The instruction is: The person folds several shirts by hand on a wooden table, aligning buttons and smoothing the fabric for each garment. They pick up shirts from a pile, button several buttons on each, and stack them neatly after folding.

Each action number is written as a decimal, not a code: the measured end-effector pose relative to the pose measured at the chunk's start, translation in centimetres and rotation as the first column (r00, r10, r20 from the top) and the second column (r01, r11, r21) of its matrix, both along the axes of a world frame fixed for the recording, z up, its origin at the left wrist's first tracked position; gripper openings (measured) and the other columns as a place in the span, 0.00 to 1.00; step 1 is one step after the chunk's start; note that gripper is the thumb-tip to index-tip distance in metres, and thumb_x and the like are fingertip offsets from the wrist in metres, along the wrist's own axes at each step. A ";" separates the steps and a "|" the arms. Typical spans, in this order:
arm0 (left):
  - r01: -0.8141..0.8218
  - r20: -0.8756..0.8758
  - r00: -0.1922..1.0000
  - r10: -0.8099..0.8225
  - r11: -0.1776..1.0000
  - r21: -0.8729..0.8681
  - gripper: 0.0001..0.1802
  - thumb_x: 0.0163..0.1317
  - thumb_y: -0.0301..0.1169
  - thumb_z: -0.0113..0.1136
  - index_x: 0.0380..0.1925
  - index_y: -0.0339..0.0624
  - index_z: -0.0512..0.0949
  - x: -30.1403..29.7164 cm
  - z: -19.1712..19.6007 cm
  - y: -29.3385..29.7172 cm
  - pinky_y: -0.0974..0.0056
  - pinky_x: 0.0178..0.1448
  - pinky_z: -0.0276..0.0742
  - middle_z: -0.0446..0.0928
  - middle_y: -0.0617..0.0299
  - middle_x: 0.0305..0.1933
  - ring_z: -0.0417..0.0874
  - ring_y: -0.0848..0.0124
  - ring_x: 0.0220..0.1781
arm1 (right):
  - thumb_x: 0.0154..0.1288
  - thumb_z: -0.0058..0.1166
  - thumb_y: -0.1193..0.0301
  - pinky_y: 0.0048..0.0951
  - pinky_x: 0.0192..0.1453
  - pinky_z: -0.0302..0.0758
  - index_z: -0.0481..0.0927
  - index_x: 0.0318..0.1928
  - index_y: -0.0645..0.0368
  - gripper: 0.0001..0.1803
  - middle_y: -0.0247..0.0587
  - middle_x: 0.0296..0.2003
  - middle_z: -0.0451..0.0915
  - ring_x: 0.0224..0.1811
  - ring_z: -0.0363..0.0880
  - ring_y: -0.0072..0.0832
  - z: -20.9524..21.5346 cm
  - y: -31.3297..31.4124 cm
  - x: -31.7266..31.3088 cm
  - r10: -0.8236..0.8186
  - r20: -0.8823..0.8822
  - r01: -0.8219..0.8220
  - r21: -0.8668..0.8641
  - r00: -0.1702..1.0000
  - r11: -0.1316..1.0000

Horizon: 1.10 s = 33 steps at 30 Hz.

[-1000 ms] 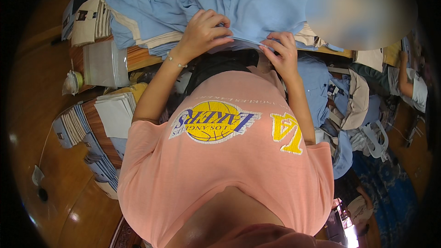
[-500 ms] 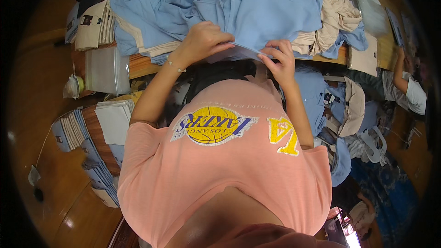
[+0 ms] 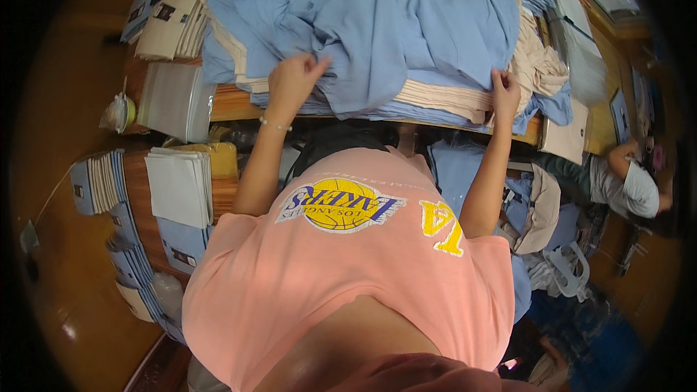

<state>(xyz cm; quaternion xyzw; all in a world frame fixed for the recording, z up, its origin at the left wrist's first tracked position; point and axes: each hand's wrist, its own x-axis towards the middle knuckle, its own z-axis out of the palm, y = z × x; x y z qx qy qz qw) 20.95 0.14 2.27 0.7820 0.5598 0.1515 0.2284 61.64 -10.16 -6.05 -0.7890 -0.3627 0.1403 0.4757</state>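
A light-blue shirt (image 3: pixel 443 29) lies spread over a pile of blue and cream shirts on the wooden table, its buttoned front uppermost and its lower left part bunched in folds. My left hand (image 3: pixel 292 81) is at these folds, fingers curled and thumb and forefinger pinching the cloth; the fingertips are slightly blurred. At the right lower corner of the shirt, my right hand (image 3: pixel 506 93) is closed in a pinch on its edge. Between my hands, the cream shirts (image 3: pixel 446 96) show in layers beneath the blue one.
Folded cream shirts (image 3: pixel 161 35) and clear plastic bags (image 3: pixel 176 101) lie to the left. White sheets (image 3: pixel 181 180) and folded blue shirts (image 3: pixel 183 241) rest nearer on that side. Crumpled cream cloth (image 3: pixel 541 62) borders the pile at right. Another person (image 3: pixel 628 181) is at far right.
My hands have moved apart, the right one further right. The front edge of the blue shirt, earlier held up between them, has dropped onto the pile, baring the cream layers.
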 end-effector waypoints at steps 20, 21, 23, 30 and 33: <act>0.033 0.439 0.880 0.182 0.898 -0.439 0.16 0.52 0.37 0.64 0.26 0.31 0.77 -1.3 -11.2 -4.4 0.68 0.26 0.68 0.77 0.58 0.19 0.75 0.75 0.20 | 0.59 0.56 0.70 0.17 0.27 0.64 0.75 0.34 0.63 0.08 0.30 0.23 0.74 0.23 0.68 0.15 0.9 -1.0 1.6 0.153 -0.446 -0.172 -0.003 0.882 0.985; 0.012 0.469 0.858 0.211 0.904 -0.428 0.17 0.53 0.38 0.62 0.26 0.29 0.78 -1.9 -11.0 -4.3 0.67 0.26 0.67 0.76 0.56 0.18 0.73 0.75 0.19 | 0.59 0.56 0.70 0.17 0.27 0.65 0.75 0.34 0.63 0.08 0.30 0.24 0.75 0.23 0.68 0.15 1.6 -1.1 2.1 0.125 -0.447 -0.150 -0.019 0.886 0.989; 0.085 0.321 0.946 0.035 0.932 -0.352 0.18 0.57 0.39 0.58 0.30 0.31 0.78 -3.2 -6.6 -3.5 0.67 0.29 0.68 0.74 0.59 0.19 0.74 0.73 0.22 | 0.59 0.56 0.70 0.18 0.33 0.68 0.76 0.32 0.60 0.07 0.30 0.24 0.75 0.27 0.72 0.17 2.2 -2.4 3.2 0.069 -0.334 -0.040 0.093 0.940 0.995; -0.173 0.929 0.055 0.365 0.920 -0.351 0.14 0.66 0.34 0.46 0.45 0.35 0.71 -11.7 6.2 2.3 0.65 0.48 0.74 0.75 0.58 0.46 0.76 0.71 0.45 | 0.61 0.53 0.72 0.25 0.42 0.71 0.72 0.35 0.61 0.07 0.37 0.34 0.74 0.38 0.72 0.24 10.9 -2.9 4.4 0.070 -0.398 0.194 0.584 0.915 0.788; -0.236 0.971 0.071 0.227 0.950 -0.205 0.14 0.67 0.32 0.45 0.46 0.33 0.71 -11.2 10.7 4.2 0.63 0.51 0.72 0.75 0.56 0.47 0.76 0.69 0.47 | 0.60 0.51 0.73 0.29 0.41 0.72 0.72 0.32 0.61 0.05 0.39 0.33 0.74 0.37 0.73 0.26 14.5 -1.0 3.8 0.094 -0.387 0.199 0.650 0.917 0.734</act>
